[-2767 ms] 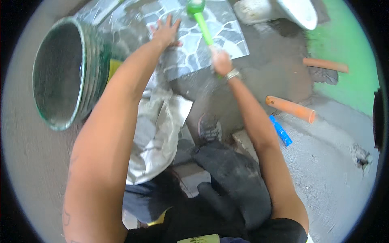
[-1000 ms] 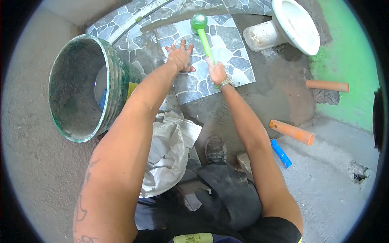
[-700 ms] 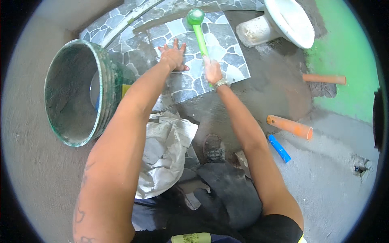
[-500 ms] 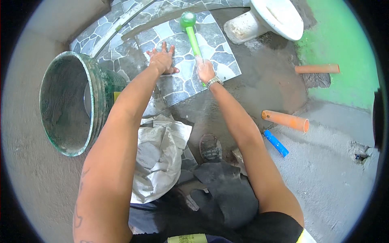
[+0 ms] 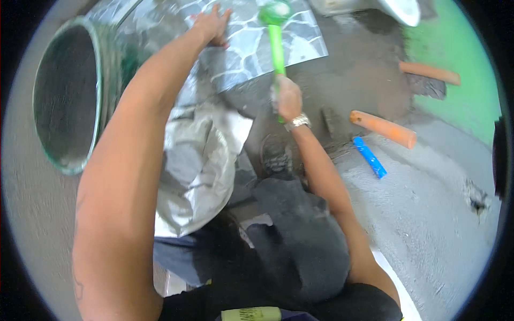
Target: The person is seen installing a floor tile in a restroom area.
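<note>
My left hand [image 5: 213, 28] lies with fingers spread on a grey and white stone-patterned floor tile [image 5: 249, 53]. To its right, my right hand [image 5: 288, 99] is wrapped round the handle of a green mallet [image 5: 276, 45], a watch on that wrist. The mallet's rounded head is over the tile, near the top of the picture; whether it touches the tile I cannot tell. Motion blurs the mallet and both hands. Close below the tile sits a crumpled white sack [image 5: 206, 160] with grey powder in it.
A large green bucket [image 5: 99, 96] lies at the left, its mouth facing me. At the right are two orange pipes [image 5: 383, 128] [image 5: 430, 73] and a short blue pipe [image 5: 369, 157]. A white toilet bowl [image 5: 401, 9] is cut off at the top. Wet grey mortar [image 5: 358, 64] borders the tile.
The whole scene sits higher in the picture as the view has shifted. My right hand has drawn the mallet toward me and appears to have lifted it. My left hand keeps its place on the tile.
</note>
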A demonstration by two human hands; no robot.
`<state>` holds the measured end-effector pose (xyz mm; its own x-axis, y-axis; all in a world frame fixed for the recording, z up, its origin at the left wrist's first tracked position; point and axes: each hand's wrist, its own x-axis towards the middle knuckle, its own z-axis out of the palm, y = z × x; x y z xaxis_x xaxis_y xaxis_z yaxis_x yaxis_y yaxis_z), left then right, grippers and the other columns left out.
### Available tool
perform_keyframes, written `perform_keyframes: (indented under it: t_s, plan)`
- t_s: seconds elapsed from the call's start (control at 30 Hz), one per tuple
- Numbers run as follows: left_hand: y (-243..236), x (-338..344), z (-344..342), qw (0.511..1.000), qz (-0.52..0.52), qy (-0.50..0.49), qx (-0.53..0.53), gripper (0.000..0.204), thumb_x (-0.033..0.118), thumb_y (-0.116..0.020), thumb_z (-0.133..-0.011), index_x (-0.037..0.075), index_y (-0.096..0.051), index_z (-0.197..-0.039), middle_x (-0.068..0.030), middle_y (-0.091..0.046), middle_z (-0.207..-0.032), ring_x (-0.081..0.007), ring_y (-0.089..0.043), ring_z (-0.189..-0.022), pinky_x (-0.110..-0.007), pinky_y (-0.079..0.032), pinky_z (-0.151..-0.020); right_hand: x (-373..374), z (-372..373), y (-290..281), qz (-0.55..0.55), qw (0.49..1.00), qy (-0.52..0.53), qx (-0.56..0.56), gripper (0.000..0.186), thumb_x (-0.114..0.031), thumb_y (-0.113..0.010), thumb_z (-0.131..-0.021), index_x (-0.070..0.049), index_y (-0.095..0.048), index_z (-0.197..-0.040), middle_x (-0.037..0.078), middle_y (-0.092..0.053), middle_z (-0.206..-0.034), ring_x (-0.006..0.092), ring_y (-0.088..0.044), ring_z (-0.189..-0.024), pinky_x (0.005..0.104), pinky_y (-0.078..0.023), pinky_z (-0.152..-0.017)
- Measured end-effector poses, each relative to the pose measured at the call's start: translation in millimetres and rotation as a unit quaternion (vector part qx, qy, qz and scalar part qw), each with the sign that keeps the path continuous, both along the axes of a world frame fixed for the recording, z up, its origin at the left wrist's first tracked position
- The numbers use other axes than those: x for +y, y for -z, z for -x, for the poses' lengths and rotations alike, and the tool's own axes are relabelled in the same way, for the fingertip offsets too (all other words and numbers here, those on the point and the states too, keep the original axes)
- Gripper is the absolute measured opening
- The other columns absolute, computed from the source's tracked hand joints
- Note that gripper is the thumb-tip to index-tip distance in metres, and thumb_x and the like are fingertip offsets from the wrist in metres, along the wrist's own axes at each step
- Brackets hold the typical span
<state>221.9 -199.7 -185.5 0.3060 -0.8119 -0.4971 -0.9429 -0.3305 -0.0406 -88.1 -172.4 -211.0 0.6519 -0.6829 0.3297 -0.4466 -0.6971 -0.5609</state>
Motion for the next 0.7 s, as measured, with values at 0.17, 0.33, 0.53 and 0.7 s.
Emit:
perform_keyframes:
  t_s: [0.17,0.33,0.53,0.7]
  plan:
    - [-5,14,1,0.992,0.065,0.092,-0.050,0.108,0.045,-0.082,-0.067,0.005,-0.025,-0.151,-0.0300,-0.042,-0.144,-0.0381,-0.059,-0.119,-0.044,-0.050,-0.097,42,28,3,-0.436,0.887,0.129,0.083,0.042,-0.035,-0.047,-0.099,-0.002,-0.060,-0.078,0.009,-0.055,-0.059,0.0189,-0.055,-0.052,0.0353,-0.043,-0.050]
    - [-15,7,2,0.997,-0.054,0.034,0.040,0.124,0.052,-0.083,-0.066,0.003,-0.012,-0.155,-0.0296,-0.024,-0.155,-0.0390,-0.052,-0.128,-0.046,-0.047,-0.101,42,31,-3,-0.366,0.914,0.105,0.141,0.052,-0.042,-0.045,-0.099,0.001,-0.060,-0.074,0.014,-0.057,-0.060,0.0256,-0.057,-0.057,0.0404,-0.044,-0.058]
    - [-4,9,-1,0.998,0.013,0.058,-0.008,0.124,0.051,-0.084,-0.064,0.007,-0.013,-0.155,-0.0293,-0.026,-0.155,-0.0399,-0.053,-0.126,-0.045,-0.046,-0.103,39,21,-13,-0.382,0.903,0.084,0.179,0.057,-0.048,-0.046,-0.096,0.004,-0.064,-0.083,0.031,-0.063,-0.080,0.0500,-0.062,-0.084,0.0537,-0.047,-0.077]
    - [8,22,2,0.997,0.080,-0.004,-0.010,0.115,0.050,-0.084,-0.065,0.022,-0.018,-0.156,-0.0206,-0.019,-0.159,-0.0447,-0.036,-0.138,-0.062,-0.029,-0.110,21,21,-12,-0.348,0.913,0.048,0.206,0.062,-0.052,-0.044,-0.096,0.004,-0.066,-0.082,0.032,-0.063,-0.082,0.0508,-0.062,-0.087,0.0546,-0.047,-0.079]
